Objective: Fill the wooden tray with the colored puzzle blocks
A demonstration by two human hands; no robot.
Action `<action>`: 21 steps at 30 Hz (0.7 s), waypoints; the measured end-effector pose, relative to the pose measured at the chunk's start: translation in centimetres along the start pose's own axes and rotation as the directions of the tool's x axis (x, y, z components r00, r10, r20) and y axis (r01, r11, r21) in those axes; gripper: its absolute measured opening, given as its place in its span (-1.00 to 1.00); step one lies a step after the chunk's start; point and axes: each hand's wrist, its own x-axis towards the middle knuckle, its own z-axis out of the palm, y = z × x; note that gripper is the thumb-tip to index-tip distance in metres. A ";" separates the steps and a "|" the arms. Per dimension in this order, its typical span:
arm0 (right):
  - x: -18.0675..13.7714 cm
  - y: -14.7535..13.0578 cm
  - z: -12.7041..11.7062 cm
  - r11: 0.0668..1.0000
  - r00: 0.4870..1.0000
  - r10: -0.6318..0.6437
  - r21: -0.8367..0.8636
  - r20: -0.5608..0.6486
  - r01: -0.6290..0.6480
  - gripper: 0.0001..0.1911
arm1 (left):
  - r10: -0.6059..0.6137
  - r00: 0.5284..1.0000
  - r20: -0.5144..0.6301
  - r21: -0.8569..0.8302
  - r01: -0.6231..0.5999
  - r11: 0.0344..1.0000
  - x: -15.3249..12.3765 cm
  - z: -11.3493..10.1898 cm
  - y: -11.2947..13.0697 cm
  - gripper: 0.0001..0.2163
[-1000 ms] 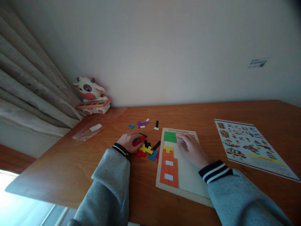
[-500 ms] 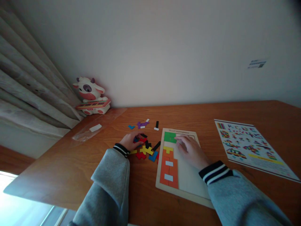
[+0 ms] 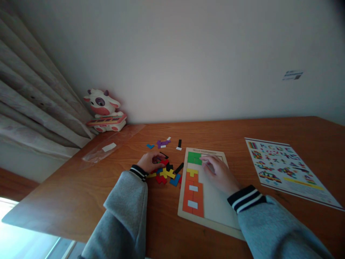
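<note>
My left hand [image 3: 149, 162] is curled at the edge of a loose pile of flat puzzle pieces, with thumb and forefinger closed on a red puzzle piece [image 3: 164, 163]. Yellow pieces [image 3: 170, 174], a blue piece [image 3: 175, 180], a black piece [image 3: 179, 168] and more red ones lie around it. Over the wooden puzzle board [image 3: 210, 224], my right hand [image 3: 219, 173] has its fingertips pinched at the right edge of a green puzzle piece [image 3: 194, 157] in the upper left corner. Below that, a yellow piece [image 3: 193, 171] and orange pieces [image 3: 197, 196] fill the left side.
Purple pieces [image 3: 163, 143], a small blue piece [image 3: 150, 146] and a black strip [image 3: 180, 142] lie behind the pile. A printed pattern sheet [image 3: 285, 165] is on the right. A toy cow [image 3: 105, 111] and a clear plastic bag [image 3: 94, 155] are at the left. The wall [image 3: 188, 61] stands behind.
The red piece at my left fingertips has shifted slightly, and a blue piece now shows below that hand. My right hand stays at the green piece.
</note>
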 end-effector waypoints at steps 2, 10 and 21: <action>0.0 -0.1 -0.1 1.000 1.000 0.008 0.025 -0.010 -0.008 -0.78 | -0.005 1.000 -0.019 -0.047 0.004 0.999 0.0 0.2 0.6 -0.61; -0.2 -2.3 -0.1 0.973 0.996 -0.009 0.232 0.088 -0.011 -0.80 | 0.038 0.988 -0.150 -0.459 -0.104 0.882 -0.1 6.0 5.7 -0.65; -0.1 -3.4 -0.3 0.907 0.977 0.105 0.385 0.186 -0.170 -0.79 | 0.133 0.980 -0.145 -0.435 -0.184 0.881 -0.9 8.6 7.2 -0.68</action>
